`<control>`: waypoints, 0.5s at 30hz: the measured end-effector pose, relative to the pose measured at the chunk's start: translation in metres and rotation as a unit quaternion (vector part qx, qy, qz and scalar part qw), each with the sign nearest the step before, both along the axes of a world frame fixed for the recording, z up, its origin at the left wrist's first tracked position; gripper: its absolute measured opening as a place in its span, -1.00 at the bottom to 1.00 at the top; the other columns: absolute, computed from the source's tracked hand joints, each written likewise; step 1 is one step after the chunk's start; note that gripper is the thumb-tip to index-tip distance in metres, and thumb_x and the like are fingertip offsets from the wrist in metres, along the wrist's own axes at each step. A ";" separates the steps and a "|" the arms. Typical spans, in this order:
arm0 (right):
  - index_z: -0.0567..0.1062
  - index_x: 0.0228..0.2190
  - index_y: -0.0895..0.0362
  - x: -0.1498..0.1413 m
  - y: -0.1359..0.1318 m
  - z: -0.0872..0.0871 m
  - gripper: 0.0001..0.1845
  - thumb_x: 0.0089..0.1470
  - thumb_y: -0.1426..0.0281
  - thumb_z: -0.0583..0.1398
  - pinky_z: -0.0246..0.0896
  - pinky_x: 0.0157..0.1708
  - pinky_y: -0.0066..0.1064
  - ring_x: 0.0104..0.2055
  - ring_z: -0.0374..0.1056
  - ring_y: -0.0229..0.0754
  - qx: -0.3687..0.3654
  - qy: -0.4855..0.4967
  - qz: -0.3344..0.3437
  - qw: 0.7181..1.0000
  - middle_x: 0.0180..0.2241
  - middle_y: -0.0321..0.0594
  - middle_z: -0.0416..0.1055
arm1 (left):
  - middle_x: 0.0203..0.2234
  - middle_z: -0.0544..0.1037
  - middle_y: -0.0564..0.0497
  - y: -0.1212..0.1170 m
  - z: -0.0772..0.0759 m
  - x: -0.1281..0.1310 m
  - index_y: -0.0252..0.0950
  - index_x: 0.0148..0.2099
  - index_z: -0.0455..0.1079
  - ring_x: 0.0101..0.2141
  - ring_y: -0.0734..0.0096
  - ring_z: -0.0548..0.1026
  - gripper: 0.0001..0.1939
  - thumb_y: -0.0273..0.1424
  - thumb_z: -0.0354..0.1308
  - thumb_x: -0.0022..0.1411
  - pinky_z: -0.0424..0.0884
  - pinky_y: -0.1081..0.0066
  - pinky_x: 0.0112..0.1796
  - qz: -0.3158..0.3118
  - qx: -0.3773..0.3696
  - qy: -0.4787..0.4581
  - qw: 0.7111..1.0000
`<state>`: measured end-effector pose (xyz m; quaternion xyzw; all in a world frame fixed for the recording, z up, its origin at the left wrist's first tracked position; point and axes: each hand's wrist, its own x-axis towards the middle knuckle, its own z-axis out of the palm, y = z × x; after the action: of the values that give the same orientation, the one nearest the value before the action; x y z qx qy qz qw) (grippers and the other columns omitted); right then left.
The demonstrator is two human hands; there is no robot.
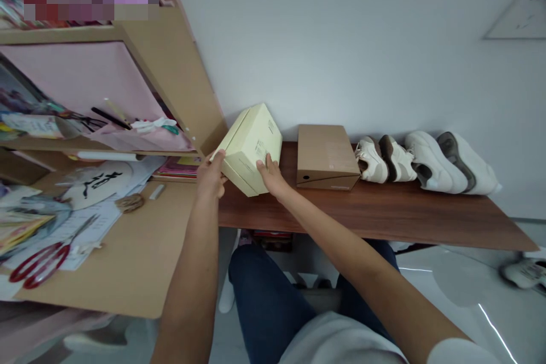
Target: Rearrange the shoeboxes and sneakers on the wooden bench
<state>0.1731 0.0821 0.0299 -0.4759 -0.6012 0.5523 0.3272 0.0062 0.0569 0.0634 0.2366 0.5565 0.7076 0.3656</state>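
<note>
A pale yellow shoebox is tilted up over the left end of the brown wooden shelf, close to the wall. My left hand grips its left edge, with the thumb on the near corner. On the box's right part lies my right hand, thumb and fingers pressed on its surface. Some fingers of both hands are hidden. Just right of them sits a brown cardboard shoebox, flat on the shelf.
White-and-brown shoes and larger white shoes stand along the shelf's right side. To the left is a desk with red-handled scissors, papers, a round fan and a shelf unit. Another shoe lies on the floor at right.
</note>
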 end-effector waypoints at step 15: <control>-0.24 0.40 0.15 -0.010 -0.012 0.005 0.17 0.06 -0.19 0.13 -0.31 0.41 -0.04 0.45 -0.22 0.03 0.021 0.089 -0.025 0.996 0.41 -0.12 -0.10 | -0.12 0.62 -0.13 -0.014 -0.026 0.014 -0.30 -0.05 0.54 -0.09 0.20 0.55 -0.48 -0.15 0.40 -0.04 0.47 0.30 -0.07 -0.033 0.069 0.126 0.989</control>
<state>0.1631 0.0697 0.0354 -0.4327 -0.5693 0.5712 0.4029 0.0201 0.0434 0.0375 0.3669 0.5403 0.6961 0.2983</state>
